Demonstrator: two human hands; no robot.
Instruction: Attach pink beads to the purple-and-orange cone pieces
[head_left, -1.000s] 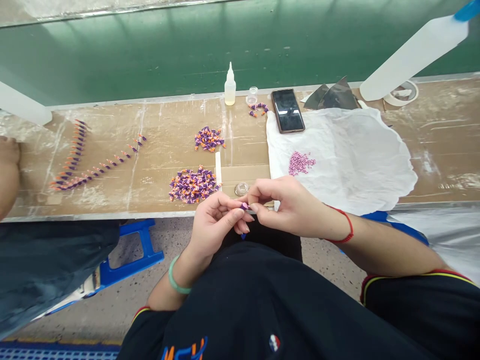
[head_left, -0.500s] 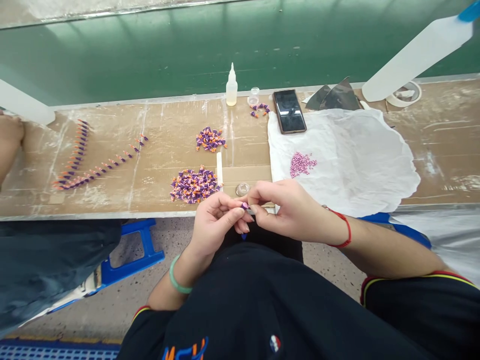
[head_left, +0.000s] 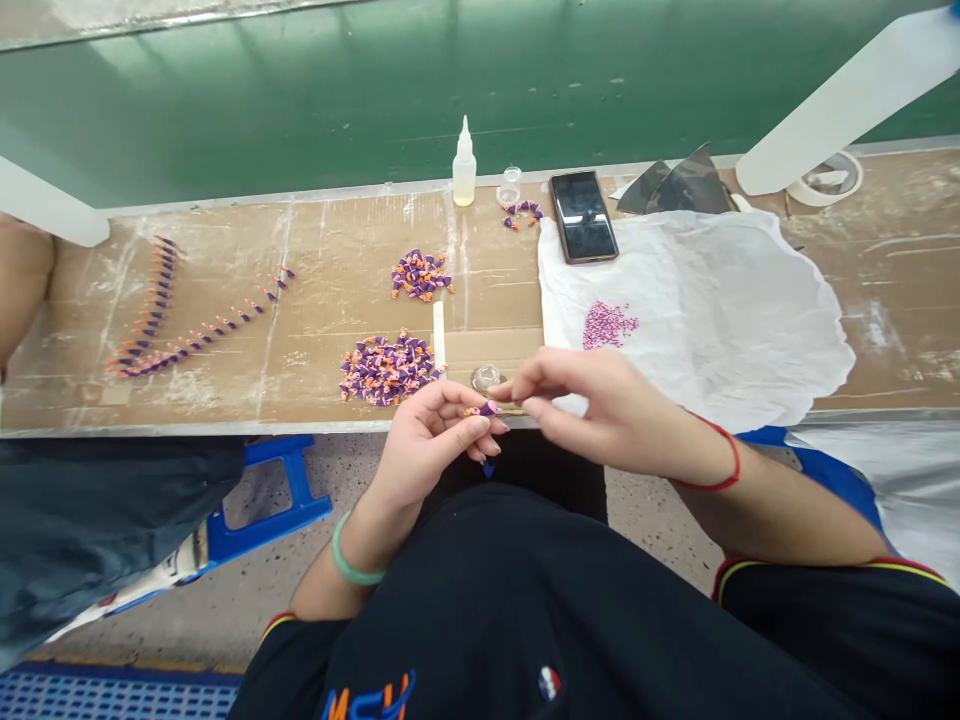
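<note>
Since the earlier frame our right hand (head_left: 600,410) has drifted a bit right and away from the left; the fingertips that met over the piece are now slightly apart. Our left hand (head_left: 435,440) sits in the same spot just below the table edge (head_left: 187,428).

Left hand: thumb and forefinger pinched shut on a small purple and orange piece (head_left: 486,408), held in the air just in front of the table edge, over our lap. A second dark bit (head_left: 487,467) pokes out below the curled lower fingers; we cannot tell what it is. Green bracelet (head_left: 346,556) on that wrist.

Right hand: fingers loosely curled, thumb and forefinger nearly closed beside the piece, tips just right of it. We cannot tell whether they grip anything; any tool there is too small to make out. Red string (head_left: 712,460) on that wrist.

On the table: a big pile of purple-orange pieces (head_left: 386,367) just left of our hands, a smaller pile (head_left: 420,274) behind it, a white stick (head_left: 438,335) beside the big pile, a small clear cap (head_left: 486,377) near our fingertips. Further back a glue bottle (head_left: 463,166), a small clear jar (head_left: 510,186), a phone (head_left: 583,216). White cloth (head_left: 712,300) at right with pink beads (head_left: 609,324) on it. At left, rows of finished pieces (head_left: 180,335) laid in lines. Another person's arm (head_left: 22,280) at the far left edge.
</note>
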